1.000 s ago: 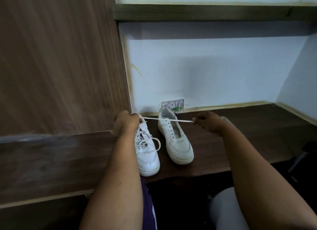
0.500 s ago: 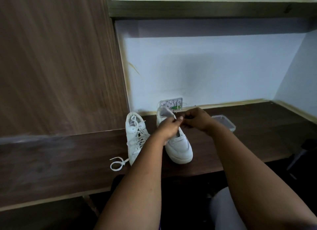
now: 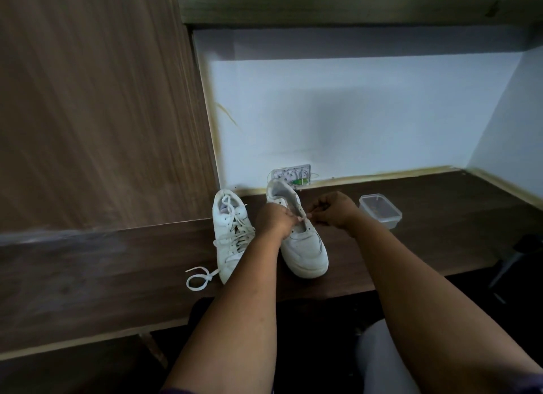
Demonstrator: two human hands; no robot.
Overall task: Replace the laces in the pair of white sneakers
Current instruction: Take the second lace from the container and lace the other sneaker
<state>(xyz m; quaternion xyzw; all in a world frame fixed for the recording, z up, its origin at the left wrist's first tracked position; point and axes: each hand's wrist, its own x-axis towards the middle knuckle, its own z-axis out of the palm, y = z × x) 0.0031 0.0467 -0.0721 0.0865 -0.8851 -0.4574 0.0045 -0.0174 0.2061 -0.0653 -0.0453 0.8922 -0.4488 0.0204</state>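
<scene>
On the dark wooden surface (image 3: 426,246) by the white wall, both hands meet over the unlaced sneaker (image 3: 302,246). Left hand (image 3: 274,220) and right hand (image 3: 333,210) pinch a small lace end (image 3: 302,218) between curled fingers (image 3: 316,213). The laced sneaker (image 3: 232,232) stands just left of the fingers.
</scene>
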